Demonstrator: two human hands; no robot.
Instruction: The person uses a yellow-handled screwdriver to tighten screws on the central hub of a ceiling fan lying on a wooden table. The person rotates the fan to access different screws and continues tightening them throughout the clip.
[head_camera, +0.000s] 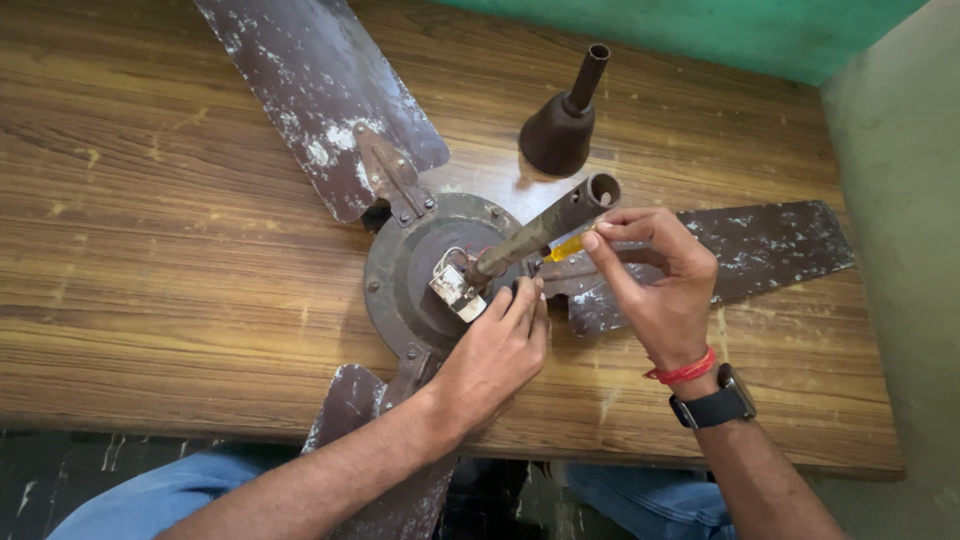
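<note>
Here, a person is working on an old ceiling fan laid flat on a table, seen from above.

Fan motor: the round brown motor housing (400, 270) is lying near the middle of the wooden table (150, 250), close to its near edge, with a metal down rod (540, 228) rising from its centre and tilting up and to the right.

Small part: a little silver-coloured box (452, 285) with wires is sitting on the housing just beside the foot of the rod.

Screwdriver: a yellow-handled screwdriver (565, 247) is pointing down toward the housing, right beside the rod; its tip is hidden.

Right hand: the right hand (655, 275) is pinching the yellow handle between thumb and fingertips, fingers curled narrow. A red thread and a dark watch are circling its wrist.

Left hand: the left hand (495, 355) is resting on the housing, fingers drawn together and pressing down just beside the screwdriver's lower end. Whether it is gripping anything small, I cannot tell.

Blades: three worn brown blades are spreading out from the housing; one (310, 90) is reaching to the far left, one (760, 245) to the right behind the right hand, one (350, 400) toward the person, over the table edge.

Cone cover: a dark cone-shaped cover (562, 125) is standing upright on the table beyond the motor, apart from it.

Person: blue-trousered knees are showing below the table edge.
</note>
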